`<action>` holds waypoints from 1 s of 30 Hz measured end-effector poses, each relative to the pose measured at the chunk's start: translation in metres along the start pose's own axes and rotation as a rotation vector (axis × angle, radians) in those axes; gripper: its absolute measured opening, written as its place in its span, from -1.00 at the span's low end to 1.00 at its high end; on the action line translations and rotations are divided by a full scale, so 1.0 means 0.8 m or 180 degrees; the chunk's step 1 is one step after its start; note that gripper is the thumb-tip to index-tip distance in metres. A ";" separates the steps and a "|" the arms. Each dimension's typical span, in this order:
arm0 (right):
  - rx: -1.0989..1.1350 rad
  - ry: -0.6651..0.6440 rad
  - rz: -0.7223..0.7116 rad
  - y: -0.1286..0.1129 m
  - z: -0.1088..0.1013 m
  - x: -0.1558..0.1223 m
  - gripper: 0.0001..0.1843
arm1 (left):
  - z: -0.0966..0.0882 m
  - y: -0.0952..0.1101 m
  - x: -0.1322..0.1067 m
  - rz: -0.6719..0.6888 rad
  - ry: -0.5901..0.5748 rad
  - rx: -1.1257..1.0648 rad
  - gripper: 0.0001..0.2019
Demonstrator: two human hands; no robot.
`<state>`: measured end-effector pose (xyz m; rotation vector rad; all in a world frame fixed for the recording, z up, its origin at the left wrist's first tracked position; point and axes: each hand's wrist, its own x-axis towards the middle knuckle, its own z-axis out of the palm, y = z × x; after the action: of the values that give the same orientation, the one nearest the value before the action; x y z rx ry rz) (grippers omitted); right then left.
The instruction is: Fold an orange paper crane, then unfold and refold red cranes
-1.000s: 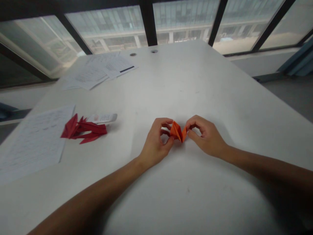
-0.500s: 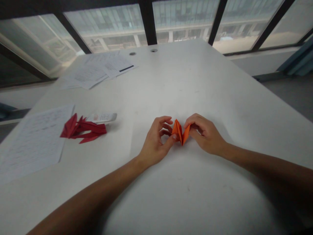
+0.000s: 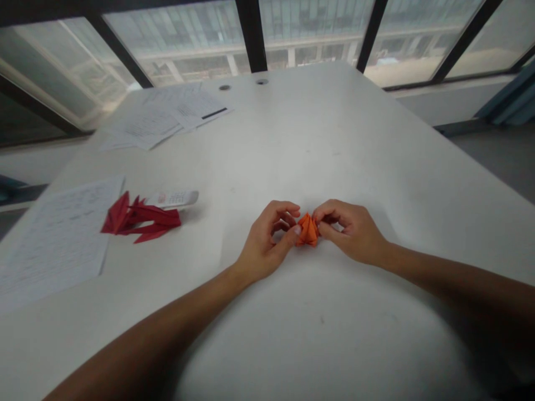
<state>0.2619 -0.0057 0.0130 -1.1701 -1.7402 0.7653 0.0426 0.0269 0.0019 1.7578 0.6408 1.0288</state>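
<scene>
Hands (image 3: 267, 242) (image 3: 355, 234) half-curled, both touching folded orange paper (image 3: 308, 231)

Printed sheets (image 3: 161, 120) lie near dark-framed windows (image 3: 313, 33).

The left arm (image 3: 171, 326) reaches in from the lower left, the right arm (image 3: 449, 274) from the lower right. Near center frame, the left hand (image 3: 267, 240) curls its fingers loosely above an extended thumb; the right hand (image 3: 355, 231) pinches thumb toward forefinger.

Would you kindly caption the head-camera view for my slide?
Left hand and right hand hold a folded orange paper piece between them at a white table.
</scene>
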 end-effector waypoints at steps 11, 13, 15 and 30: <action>0.1057 -0.0084 -0.0002 0.009 0.007 -0.008 -0.75 | 0.003 -0.002 -0.003 0.0288 0.0057 0.0212 -0.55; 0.1216 -0.0137 0.0052 0.009 0.008 -0.008 -0.76 | 0.003 -0.002 -0.003 0.0276 0.0042 0.0216 -0.57; 0.1306 -0.0140 0.0169 0.006 0.007 -0.007 -0.67 | 0.002 0.000 -0.002 0.0284 0.0005 0.0187 -0.60; 0.1238 -0.0601 0.0260 0.001 0.000 -0.006 -0.90 | 0.000 0.002 0.000 0.0540 -0.0246 0.0477 -0.47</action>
<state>0.2633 -0.0097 0.0110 -0.9294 -1.6040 1.2350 0.0424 0.0259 0.0034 2.0006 0.5390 1.0439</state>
